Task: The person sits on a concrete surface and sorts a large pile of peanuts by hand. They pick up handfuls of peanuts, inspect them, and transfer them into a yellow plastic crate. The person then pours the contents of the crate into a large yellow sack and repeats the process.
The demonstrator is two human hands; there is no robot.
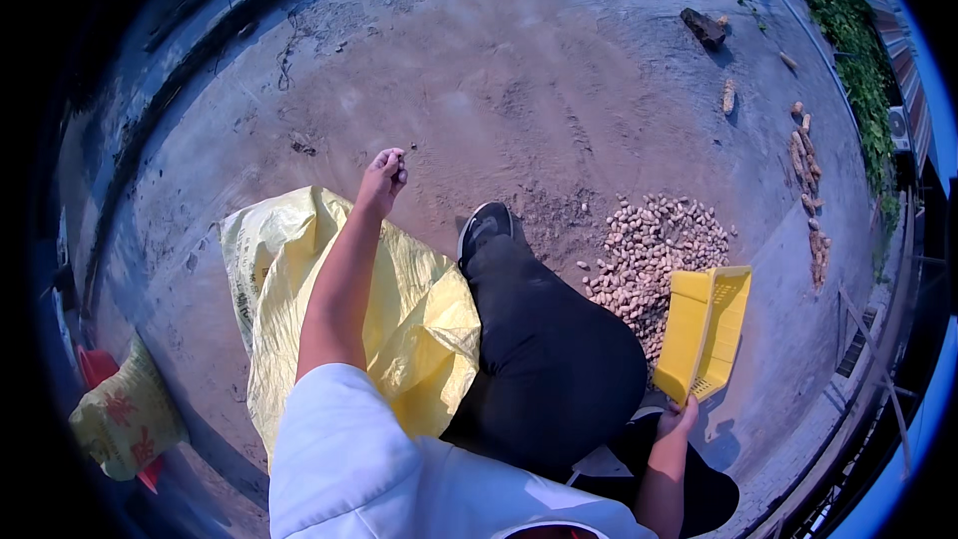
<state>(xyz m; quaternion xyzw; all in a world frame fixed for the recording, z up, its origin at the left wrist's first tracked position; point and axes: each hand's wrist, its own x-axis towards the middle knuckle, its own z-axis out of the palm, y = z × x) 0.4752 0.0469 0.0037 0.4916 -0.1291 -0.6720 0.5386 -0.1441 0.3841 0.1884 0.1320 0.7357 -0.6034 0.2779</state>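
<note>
My left hand (pixel 388 168) is stretched out over the bare ground beyond a yellow woven plastic sack (pixel 426 299), its fingers curled; whether something small is in them I cannot tell. The sack lies open-looking and crumpled under my left arm. At the right, my right hand (pixel 679 413) grips the near end of a yellow plastic crate (pixel 692 329), which is tipped on its side with its opening facing right. The crate stands against the near right edge of a heap of peanuts in their shells (pixel 651 247). My legs in black trousers lie between sack and heap.
A filled woven sack (pixel 127 419) rests by a red plastic container (pixel 96 365) at the far left. A dark stone (pixel 703 28) lies at the upper right, near a row of corn cobs (pixel 804 165). Green vines (pixel 861 52) edge the yard.
</note>
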